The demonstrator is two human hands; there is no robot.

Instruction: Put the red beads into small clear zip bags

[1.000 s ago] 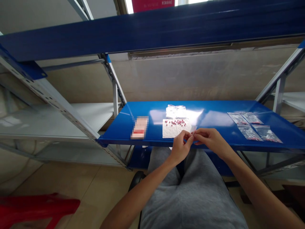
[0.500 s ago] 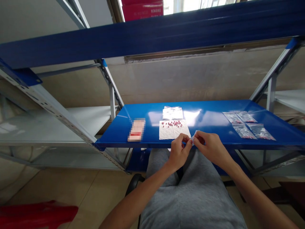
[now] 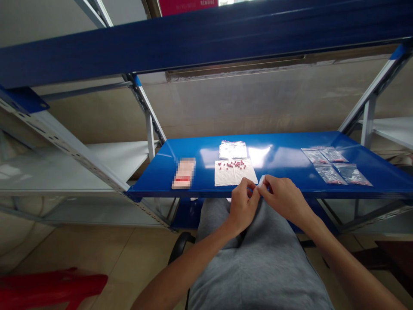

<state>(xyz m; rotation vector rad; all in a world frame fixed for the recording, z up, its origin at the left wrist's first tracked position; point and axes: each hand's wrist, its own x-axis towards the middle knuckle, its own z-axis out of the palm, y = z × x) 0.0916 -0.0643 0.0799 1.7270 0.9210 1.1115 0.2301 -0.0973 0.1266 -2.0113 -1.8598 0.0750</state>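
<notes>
At our blue shelf point(image 3: 280, 165), beside the cloth point(image 3: 226, 178), our left hand point(image 3: 242, 202) and right hand point(image 3: 284, 193) pinch a white scrap point(image 3: 262, 180) where red showed earlier.

Storeroom-like workspace, metal shelving point(image 3: 206, 41), tiled floor point(image 3: 97, 245)

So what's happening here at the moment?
The left hand and right hand meet at the front edge of the blue shelf, pinching a small white item, too hidden to identify. Beside them lies a white cloth with small red pieces scattered on its far half. A stack of packets sits behind it, and four clear bags lie off to the right.
</notes>
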